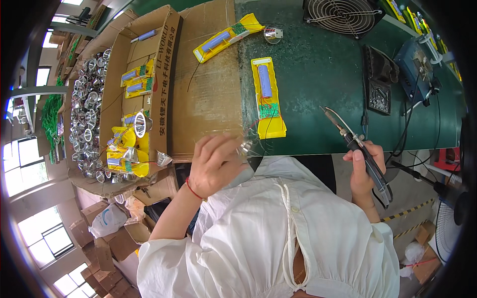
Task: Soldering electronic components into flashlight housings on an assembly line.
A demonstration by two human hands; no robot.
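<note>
My right hand (pixel 365 166) grips a soldering iron (pixel 355 144) with a black handle, its metal tip pointing up and left over the green tabletop. At the table's front edge, my left hand (pixel 216 161) is partly smeared by motion, its fingers closed around a small shiny reflector cup (pixel 245 147). Thin wires run near that cup toward a yellow plastic housing (pixel 270 130). Inside this housing lie a purple battery cell (pixel 265 82) and a green circuit board (pixel 269 110). Farther back, another yellow housing (pixel 213 47) sits tilted, with a silver reflector (pixel 273 35) beside its end.
On the left, a cardboard box (pixel 164 94) holds several yellow housings, next to many silver reflectors (pixel 90 116). A caged fan (pixel 344 17) stands at the back. To the right are a black tray (pixel 379 99), a blue soldering station (pixel 415 67) and loose cables.
</note>
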